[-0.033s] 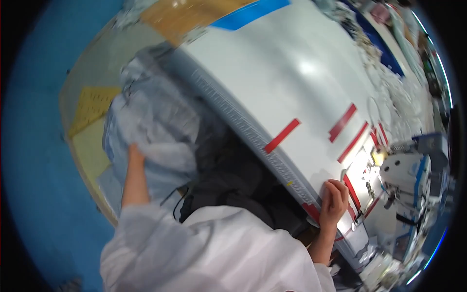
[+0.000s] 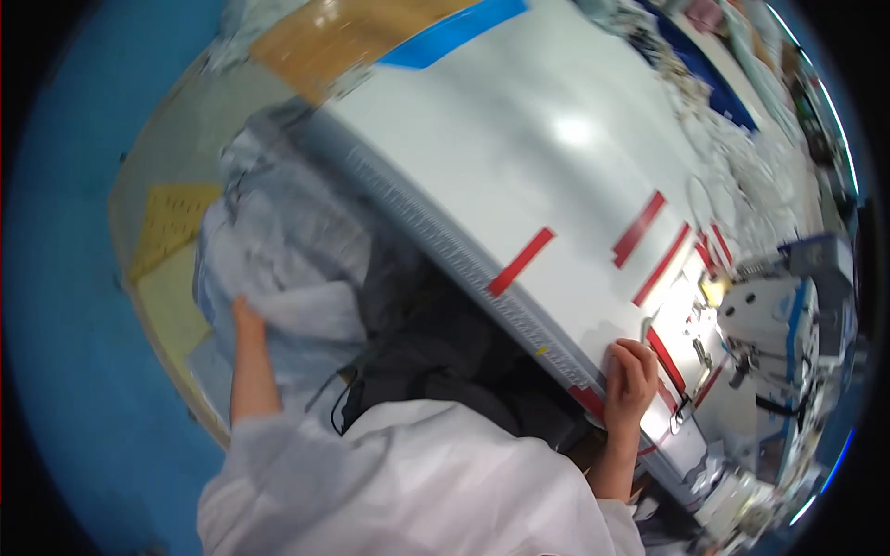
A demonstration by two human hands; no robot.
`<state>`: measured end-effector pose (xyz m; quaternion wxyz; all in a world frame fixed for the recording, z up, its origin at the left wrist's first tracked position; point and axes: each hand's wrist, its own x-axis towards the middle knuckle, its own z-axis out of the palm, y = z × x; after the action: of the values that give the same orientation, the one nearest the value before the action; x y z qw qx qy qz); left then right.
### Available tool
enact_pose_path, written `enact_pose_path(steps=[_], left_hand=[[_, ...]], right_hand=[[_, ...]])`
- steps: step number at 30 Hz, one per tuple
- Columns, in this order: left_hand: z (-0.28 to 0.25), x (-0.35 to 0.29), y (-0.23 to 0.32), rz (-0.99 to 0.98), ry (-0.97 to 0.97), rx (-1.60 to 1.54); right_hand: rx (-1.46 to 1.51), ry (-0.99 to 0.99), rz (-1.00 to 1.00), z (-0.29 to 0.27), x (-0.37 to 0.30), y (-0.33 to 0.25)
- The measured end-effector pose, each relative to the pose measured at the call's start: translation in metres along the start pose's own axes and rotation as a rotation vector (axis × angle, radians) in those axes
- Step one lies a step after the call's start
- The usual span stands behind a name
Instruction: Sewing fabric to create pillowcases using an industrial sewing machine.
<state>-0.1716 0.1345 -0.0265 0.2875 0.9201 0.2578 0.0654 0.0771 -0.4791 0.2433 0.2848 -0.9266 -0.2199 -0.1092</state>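
Observation:
My left hand (image 2: 247,320) reaches down to the left of the table into a heap of pale blue-white fabric (image 2: 278,250). Its fingers are buried in the folds and grip the cloth. My right hand (image 2: 630,371) rests on the near edge of the white table (image 2: 519,139), fingers curled, with nothing visible in them. It lies beside red tape strips (image 2: 521,261) and close to a white sewing machine (image 2: 769,320). White sleeves cover both of my arms.
A measuring strip (image 2: 445,241) runs along the table's edge. Dark cloth (image 2: 417,343) lies under the table by my lap. Yellow paper (image 2: 171,222) sits on the blue floor to the left. Blue tape (image 2: 454,32) and a brown board (image 2: 315,42) lie at the table's far end.

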Motion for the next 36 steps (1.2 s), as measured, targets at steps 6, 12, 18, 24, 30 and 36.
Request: enact_pose_path(steps=[6, 12, 18, 24, 30, 36], left_hand=[[-0.146, -0.010, 0.059, -0.303, 0.643, -0.864], [-0.270, 0.089, 0.245, 0.059, 0.483, -0.976], [-0.106, 0.183, 0.543, 0.577, -0.024, -0.388], [0.058, 0.118, 0.596, 1.117, -0.478, 0.102], [0.065, 0.117, 0.580, 1.217, -0.404, 0.026], [0.062, 0.116, 0.586, 1.132, -0.434, -0.150]], right_hand=[[0.046, -0.006, -0.034, -0.007, 0.003, 0.007], [0.107, -0.005, -0.020, -0.012, 0.004, 0.009], [0.185, 0.056, 0.028, -0.010, -0.002, 0.015], [0.265, 0.041, 0.020, -0.020, 0.005, 0.010], [0.298, -0.237, -0.231, -0.029, 0.051, 0.004], [0.139, -0.106, -0.025, -0.011, 0.103, 0.023]])
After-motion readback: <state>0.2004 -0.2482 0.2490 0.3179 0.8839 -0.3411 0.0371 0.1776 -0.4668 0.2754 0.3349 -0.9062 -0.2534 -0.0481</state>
